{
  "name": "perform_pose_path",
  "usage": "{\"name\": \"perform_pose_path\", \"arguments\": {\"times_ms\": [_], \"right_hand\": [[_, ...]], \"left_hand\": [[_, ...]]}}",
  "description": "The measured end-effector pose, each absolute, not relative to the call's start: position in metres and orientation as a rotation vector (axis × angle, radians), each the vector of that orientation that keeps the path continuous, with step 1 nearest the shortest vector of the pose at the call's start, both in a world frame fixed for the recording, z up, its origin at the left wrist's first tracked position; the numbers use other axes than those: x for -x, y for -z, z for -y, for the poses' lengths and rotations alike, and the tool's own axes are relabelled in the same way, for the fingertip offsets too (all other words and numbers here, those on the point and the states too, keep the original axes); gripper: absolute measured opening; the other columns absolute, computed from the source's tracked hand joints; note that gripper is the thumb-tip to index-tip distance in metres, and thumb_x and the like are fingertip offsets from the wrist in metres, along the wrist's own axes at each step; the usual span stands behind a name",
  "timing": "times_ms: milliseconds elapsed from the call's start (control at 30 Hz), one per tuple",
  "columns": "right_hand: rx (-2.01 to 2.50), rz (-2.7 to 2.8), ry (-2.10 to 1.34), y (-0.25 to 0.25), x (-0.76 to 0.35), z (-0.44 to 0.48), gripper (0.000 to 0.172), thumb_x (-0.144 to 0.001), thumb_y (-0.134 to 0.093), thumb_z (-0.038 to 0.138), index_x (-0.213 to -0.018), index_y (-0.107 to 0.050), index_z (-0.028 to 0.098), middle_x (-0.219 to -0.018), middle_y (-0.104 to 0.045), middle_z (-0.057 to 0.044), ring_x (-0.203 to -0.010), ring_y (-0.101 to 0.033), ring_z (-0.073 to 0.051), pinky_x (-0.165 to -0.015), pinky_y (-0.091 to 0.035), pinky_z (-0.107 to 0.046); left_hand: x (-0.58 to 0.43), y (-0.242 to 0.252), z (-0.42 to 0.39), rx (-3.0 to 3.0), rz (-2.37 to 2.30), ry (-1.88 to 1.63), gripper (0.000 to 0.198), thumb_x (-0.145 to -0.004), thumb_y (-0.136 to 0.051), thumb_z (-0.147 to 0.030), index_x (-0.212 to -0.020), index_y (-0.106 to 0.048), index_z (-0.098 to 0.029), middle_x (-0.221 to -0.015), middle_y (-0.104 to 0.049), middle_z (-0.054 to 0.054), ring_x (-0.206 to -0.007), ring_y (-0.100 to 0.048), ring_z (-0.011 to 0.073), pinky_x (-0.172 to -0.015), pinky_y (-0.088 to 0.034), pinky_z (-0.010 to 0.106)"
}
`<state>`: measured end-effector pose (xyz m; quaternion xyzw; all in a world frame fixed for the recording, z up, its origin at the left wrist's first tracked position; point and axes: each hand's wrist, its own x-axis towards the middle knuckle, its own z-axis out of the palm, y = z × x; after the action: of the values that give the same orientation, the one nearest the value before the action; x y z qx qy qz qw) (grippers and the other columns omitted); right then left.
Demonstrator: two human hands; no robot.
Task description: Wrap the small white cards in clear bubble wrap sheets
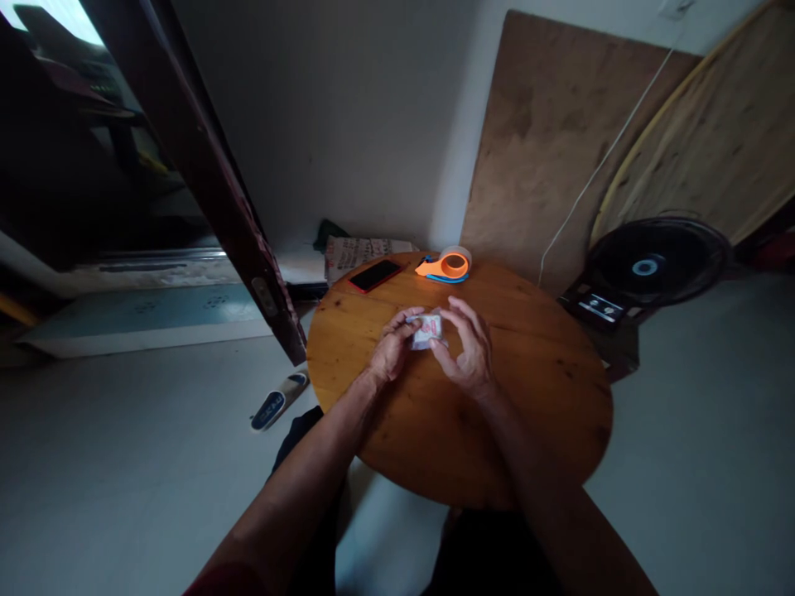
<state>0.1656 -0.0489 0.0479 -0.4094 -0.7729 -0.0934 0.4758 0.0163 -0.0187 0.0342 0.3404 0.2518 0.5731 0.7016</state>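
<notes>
A small, flat white packet [426, 331] with red print, its wrapping shiny like clear plastic, is held above the middle of the round wooden table. My left hand [391, 348] closes on its left side, thumb on top. At the right side, my right hand [467, 352] has its thumb at the packet's lower corner and a curved finger at the upper corner; its other fingers are raised. Beyond my hands lies an orange tape dispenser [442, 266] with a roll of tape. A phone [376, 276] with a red edge and dark screen rests to its left.
The round wooden table [546, 389] stands against the wall. Behind it is a printed sack [354, 255]; a wooden board [527, 141] leans there. On the right is a black fan [658, 261]. A slipper [279, 403] lies on the floor by the door frame [204, 165].
</notes>
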Motion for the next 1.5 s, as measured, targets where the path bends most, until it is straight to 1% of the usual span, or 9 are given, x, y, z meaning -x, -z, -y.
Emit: {"name": "perform_pose_path", "arguments": {"times_ms": [100, 167, 233, 333, 400, 633, 1300, 1367, 1500], "right_hand": [[0.995, 1.878, 0.18, -0.0479, -0.1664, 0.0466, 0.066, -0.081, -0.061, 0.035, -0.141, -0.038, 0.022, -0.142, -0.046, -0.013, -0.13, -0.044, -0.029, -0.105, -0.039, -0.049], [1.007, 1.889, 0.154, -0.0462, -0.1664, 0.0442, 0.07, -0.081, -0.061, 0.035, -0.145, -0.034, 0.022, -0.144, -0.044, -0.013, -0.132, -0.042, -0.029, -0.106, -0.039, -0.05], [1.014, 1.905, 0.146, -0.0439, -0.1664, 0.0422, 0.061, -0.082, -0.06, 0.034, -0.14, -0.042, 0.023, -0.145, -0.043, -0.012, -0.13, -0.045, -0.029, -0.105, -0.04, -0.049], [1.022, 1.938, 0.207, -0.0416, -0.167, 0.0413, 0.035, -0.085, -0.058, 0.031, -0.12, -0.063, 0.025, -0.143, -0.045, -0.009, -0.123, -0.05, -0.027, -0.101, -0.042, -0.047], [1.048, 1.965, 0.275, -0.0419, -0.1675, 0.0423, 0.028, -0.086, -0.058, 0.029, -0.112, -0.068, 0.026, -0.141, -0.047, -0.008, -0.119, -0.053, -0.027, -0.098, -0.043, -0.046], [1.083, 2.027, 0.403, -0.0461, -0.1686, 0.0456, 0.029, -0.086, -0.06, 0.033, -0.113, -0.068, 0.027, -0.139, -0.049, -0.009, -0.113, -0.055, -0.027, -0.089, -0.043, -0.044], [1.05, 2.104, 0.374, -0.0471, -0.1637, 0.047, 0.022, -0.086, -0.06, 0.031, -0.107, -0.066, 0.028, -0.137, -0.052, -0.008, -0.117, -0.053, -0.027, -0.092, -0.043, -0.045], [1.01, 2.053, 0.294, -0.047, -0.1631, 0.0481, 0.026, -0.084, -0.061, 0.031, -0.11, -0.063, 0.027, -0.137, -0.051, -0.009, -0.118, -0.053, -0.027, -0.095, -0.043, -0.046], [0.987, 1.872, 0.052, -0.0485, -0.1645, 0.0477, 0.05, -0.079, -0.062, 0.033, -0.127, -0.049, 0.024, -0.14, -0.047, -0.011, -0.126, -0.048, -0.028, -0.104, -0.04, -0.048]], "left_hand": [[-0.0166, -0.0334, 0.0191, -0.785, -0.558, -1.262, 0.041, -0.065, -0.076, -0.027, -0.102, -0.063, -0.015, -0.083, -0.066, 0.002, -0.07, -0.059, 0.0132, -0.066, -0.044, 0.025], [-0.0167, -0.0327, 0.0195, -0.808, -0.556, -1.254, 0.04, -0.065, -0.076, -0.028, -0.101, -0.064, -0.016, -0.085, -0.067, 0.002, -0.071, -0.059, 0.0133, -0.066, -0.044, 0.025], [-0.0168, -0.032, 0.0197, -0.828, -0.553, -1.251, 0.038, -0.065, -0.076, -0.028, -0.1, -0.064, -0.016, -0.085, -0.067, 0.002, -0.071, -0.059, 0.0131, -0.067, -0.045, 0.025], [-0.017, -0.0317, 0.0198, -0.83, -0.558, -1.249, 0.037, -0.065, -0.076, -0.028, -0.098, -0.065, -0.017, -0.084, -0.067, 0.001, -0.071, -0.06, 0.0132, -0.069, -0.046, 0.026], [-0.0171, -0.0322, 0.02, -0.815, -0.565, -1.248, 0.037, -0.064, -0.076, -0.027, -0.099, -0.065, -0.017, -0.084, -0.067, 0.001, -0.071, -0.06, 0.0132, -0.069, -0.046, 0.026], [-0.0163, -0.034, 0.0203, -0.791, -0.536, -1.246, 0.037, -0.066, -0.075, -0.026, -0.1, -0.064, -0.016, -0.086, -0.067, 0.002, -0.073, -0.06, 0.0138, -0.068, -0.046, 0.026], [-0.0157, -0.0351, 0.0199, -0.778, -0.59, -1.293, 0.035, -0.065, -0.076, -0.025, -0.096, -0.064, -0.016, -0.084, -0.067, 0.001, -0.071, -0.06, 0.0125, -0.069, -0.046, 0.025], [-0.0158, -0.0338, 0.0191, -0.775, -0.603, -1.296, 0.035, -0.063, -0.076, -0.024, -0.096, -0.064, -0.016, -0.084, -0.067, 0.0, -0.07, -0.06, 0.0124, -0.069, -0.046, 0.026], [-0.0157, -0.0347, 0.02, -0.785, -0.607, -1.302, 0.035, -0.063, -0.074, -0.023, -0.096, -0.065, -0.016, -0.084, -0.068, 0.001, -0.07, -0.06, 0.0125, -0.068, -0.045, 0.025]]}}
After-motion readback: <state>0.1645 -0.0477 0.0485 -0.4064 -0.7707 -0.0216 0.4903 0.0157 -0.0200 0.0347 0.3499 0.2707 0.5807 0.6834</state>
